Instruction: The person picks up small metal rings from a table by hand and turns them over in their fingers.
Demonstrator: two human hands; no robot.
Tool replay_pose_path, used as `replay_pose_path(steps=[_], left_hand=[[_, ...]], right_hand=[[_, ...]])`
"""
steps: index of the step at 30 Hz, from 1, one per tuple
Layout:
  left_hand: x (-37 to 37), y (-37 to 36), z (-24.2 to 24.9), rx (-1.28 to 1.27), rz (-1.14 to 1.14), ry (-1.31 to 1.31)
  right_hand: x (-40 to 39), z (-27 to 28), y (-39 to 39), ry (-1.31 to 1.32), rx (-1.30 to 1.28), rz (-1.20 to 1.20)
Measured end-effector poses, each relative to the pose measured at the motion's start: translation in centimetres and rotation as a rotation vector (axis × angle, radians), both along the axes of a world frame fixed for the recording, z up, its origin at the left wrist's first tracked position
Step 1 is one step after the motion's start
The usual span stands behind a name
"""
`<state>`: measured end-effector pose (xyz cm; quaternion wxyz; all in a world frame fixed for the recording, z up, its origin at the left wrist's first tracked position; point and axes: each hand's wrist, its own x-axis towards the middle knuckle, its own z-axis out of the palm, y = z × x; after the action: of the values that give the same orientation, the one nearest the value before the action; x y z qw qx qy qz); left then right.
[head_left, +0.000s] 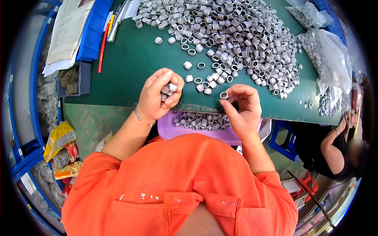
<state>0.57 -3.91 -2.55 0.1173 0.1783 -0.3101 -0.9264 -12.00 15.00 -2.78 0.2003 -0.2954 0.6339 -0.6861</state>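
Observation:
My left hand (160, 93) is curled around several small grey metal rings (168, 91), held just over the table's front edge. Between thumb and fingertips, my right hand (243, 105) pinches a single metal ring (224, 95), its opening turned toward me. A large heap of the same rings (236, 35) covers the far and right part of the green table (130, 59). A few loose rings lie between the heap and my hands. Below the table edge, a purple plastic basket (167, 128) holds more rings (202, 120), partly hidden by my orange shirt.
Clear plastic bags of small parts (328, 55) lie at the table's right. A blue bin (92, 33) with papers, a red pen (103, 53) and a grey box (80, 80) are at the left. Another person (327, 145) sits at the right near a blue stool (285, 141).

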Motion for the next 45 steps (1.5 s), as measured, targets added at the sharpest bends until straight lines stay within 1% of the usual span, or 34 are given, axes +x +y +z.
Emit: replay_pose_path(steps=[2,4,5,6,8,9,13,15,16,18,19,20,22,23,24,26,27,28,30,31,32,34,35,36,38,39,40,42,44,45], left_hand=[[0.0,0.0,-0.2,0.003,0.005,0.002],[0.0,0.0,-0.2,0.005,0.008,0.018],[0.1,0.0,-0.2,0.005,0.006,0.018],[0.1,0.0,-0.2,0.001,0.007,0.023],[0.0,-0.1,-0.2,-0.005,0.002,0.033],[0.0,-0.1,-0.3,0.008,0.003,0.038],[0.1,-0.1,-0.3,0.016,0.001,0.049],[0.1,-0.1,-0.3,0.007,0.004,0.05],[0.1,-0.1,-0.3,0.008,0.003,0.05],[0.0,-0.1,-0.3,0.008,0.001,0.052],[0.0,0.0,-0.3,-0.013,0.003,0.047],[0.0,0.0,-0.3,-0.033,0.006,0.042],[0.0,0.0,-0.3,-0.033,0.004,0.042],[0.0,0.0,-0.3,-0.033,0.003,0.042],[0.0,0.1,-0.3,-0.033,0.004,0.041],[0.1,0.1,-0.3,-0.028,0.011,0.031],[0.1,0.1,-0.3,-0.029,0.013,0.03],[0.1,0.1,-0.2,-0.027,0.014,0.028],[0.0,0.1,-0.2,-0.022,0.02,0.024],[0.0,0.1,-0.1,-0.028,0.016,0.025],[0.0,0.1,-0.1,-0.034,0.009,0.026],[0.0,0.1,-0.2,-0.025,0.007,0.031],[0.0,0.0,-0.2,-0.019,0.007,0.036],[0.0,0.0,-0.2,-0.018,0.008,0.034],[0.1,0.0,-0.2,-0.018,0.008,0.024],[0.1,0.0,-0.2,-0.019,0.011,0.024],[0.1,0.0,-0.1,-0.02,0.008,0.028],[0.0,0.1,-0.1,-0.021,0.006,0.032],[0.0,0.1,-0.1,-0.017,0.013,0.018],[0.0,0.1,-0.1,-0.019,0.014,0.018]], right_hand=[[0.0,0.2,0.2,-0.046,-0.049,0.038],[0.1,0.7,0.3,-0.441,-0.208,0.087],[-0.1,0.5,0.6,-0.577,-0.241,0.127],[-0.2,0.5,0.7,-0.574,-0.244,0.124],[-0.5,0.6,0.8,-0.814,-0.26,0.203],[-0.5,1.1,0.8,-0.843,-0.206,0.195],[-0.3,1.1,1.1,-0.867,-0.232,0.209],[0.2,1.2,1.1,-0.74,-0.223,0.175],[0.1,1.0,1.2,-0.739,-0.224,0.176],[-0.2,0.1,1.5,0.17,-0.02,0.299],[-0.2,0.6,1.4,0.294,0.094,0.23],[-0.3,0.6,1.0,0.294,0.094,0.23],[-1.0,0.2,-0.7,0.707,0.278,-0.144],[-1.1,0.1,-1.4,0.69,0.34,-0.207],[-1.3,-0.1,-1.5,0.69,0.34,-0.206],[-1.6,-0.6,-1.6,0.672,0.426,-0.181],[-1.7,-0.5,-1.4,0.615,0.401,-0.14],[-1.7,0.1,-1.1,0.44,0.377,-0.094],[-1.6,-0.5,-0.6,-0.02,0.17,-0.039],[-1.5,0.3,-0.3,-0.23,0.069,0.023],[-1.5,0.5,-0.1,-0.232,0.071,0.023],[-1.6,0.8,0.2,-0.504,-0.063,0.149],[-1.5,0.9,0.3,-0.537,-0.113,0.183],[-1.3,0.9,0.3,-0.539,-0.111,0.184],[-0.7,1.0,0.1,-0.464,-0.182,0.232],[-0.6,1.0,0.3,-0.217,-0.111,0.29],[-1.1,0.9,0.6,0.052,0.014,0.394],[-1.0,1.0,0.1,0.392,0.107,0.313],[-0.9,0.6,-1.1,0.655,0.288,0.055],[-1.1,0.3,-1.7,0.733,0.356,-0.023]])
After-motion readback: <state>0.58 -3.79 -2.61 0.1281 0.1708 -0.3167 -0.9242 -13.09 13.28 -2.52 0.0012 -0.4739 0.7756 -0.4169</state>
